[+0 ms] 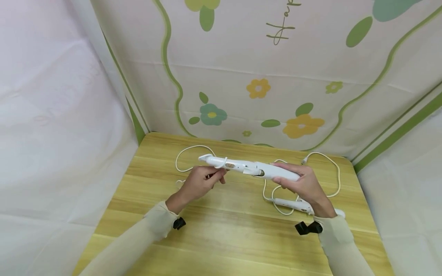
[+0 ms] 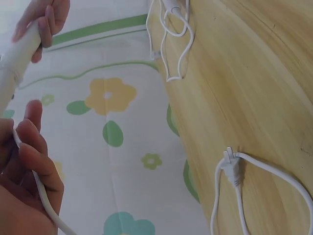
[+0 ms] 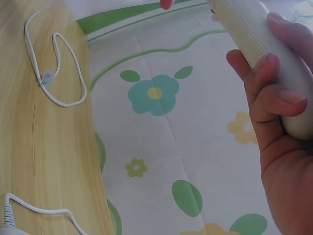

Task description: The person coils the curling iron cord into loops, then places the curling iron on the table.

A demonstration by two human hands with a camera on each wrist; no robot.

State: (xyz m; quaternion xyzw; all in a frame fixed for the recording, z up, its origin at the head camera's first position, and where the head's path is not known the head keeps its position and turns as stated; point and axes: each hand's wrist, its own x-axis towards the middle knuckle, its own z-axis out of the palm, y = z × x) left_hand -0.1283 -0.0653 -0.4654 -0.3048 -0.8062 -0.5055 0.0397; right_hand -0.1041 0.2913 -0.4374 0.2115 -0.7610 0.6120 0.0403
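A long white hair straightener (image 1: 238, 165) is held up level above the table, its cord end to the left. My right hand (image 1: 305, 184) grips its wide, smooth end between thumb and fingers. Just below the narrow end, my left hand (image 1: 202, 183) pinches the white cord (image 2: 45, 198), which runs down across the palm in the left wrist view. A loop of cord passes round the narrow end. In the right wrist view, the curled fingers (image 3: 274, 100) wrap the straightener's body (image 3: 254, 41).
A second white hair straightener (image 1: 291, 205) lies on the wooden table (image 1: 221, 237), partly behind the right wrist, with its cord looped round it. A two-pin plug (image 2: 232, 169) rests on the tabletop. Behind the table hangs a flower-printed cloth (image 1: 235, 99).
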